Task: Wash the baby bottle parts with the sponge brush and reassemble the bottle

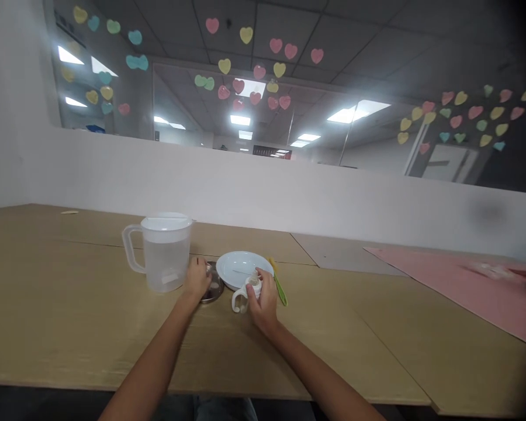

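My right hand [265,301] is closed around a white baby bottle collar with a teat [254,282]. Its curved white handles hang down on the left side. My left hand [197,278] is closed over a round metal dish or lid [214,290], its fingertips near a small whitish bit; what they grip is not clear. Behind my right hand lies a white plate [241,263], and a green-handled brush or utensil with a yellow end [281,291] rests against its right side. Left of my left hand stands a translucent plastic pitcher [166,257] with a white lid.
The brown tabletop [92,316] has seams and a front edge close to me. A pink mat [456,280] with blurred items covers the right side. A flat pale piece [69,212] lies at the back left. A white wall [245,187] with a window rises behind.
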